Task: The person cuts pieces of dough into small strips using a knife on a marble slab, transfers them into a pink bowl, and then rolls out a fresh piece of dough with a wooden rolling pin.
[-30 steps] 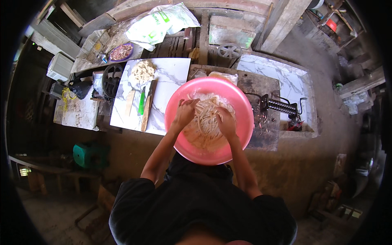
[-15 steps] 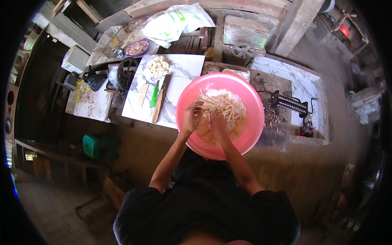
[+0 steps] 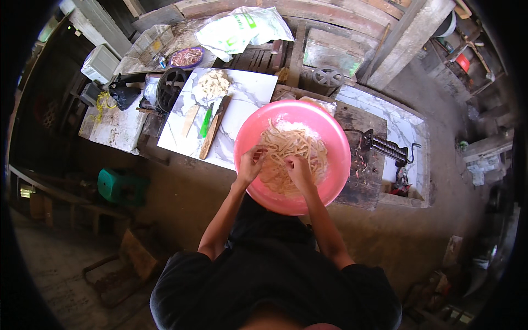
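A wide pink basin (image 3: 336, 181) holds a tangle of pale, floured dough strips (image 3: 302, 144), with loose white flour (image 3: 291, 125) along the far side. Both my hands are inside it. At the basin's left side, my left hand (image 3: 251, 165) has its fingers curled around the ends of some strips, partly hidden by the hand itself. My right hand (image 3: 298, 169) pinches a dough strip between thumb and fingers near the middle of the pile. The fingertips of both hands point inward, a short gap apart.
Left of the basin, a marble-patterned board (image 3: 181, 124) carries a pile of pale dough pieces (image 3: 213, 84), a green-handled knife (image 3: 205, 121) and a wooden stick (image 3: 215, 127). A black spring-like metal part (image 3: 389, 148) lies to the right. A green stool (image 3: 118, 187) stands lower left.
My left hand has drawn slightly down and left, toward the basin's wall. My right hand has lifted out of the strips, and its pinching fingers now show. The whole view has shifted slightly.
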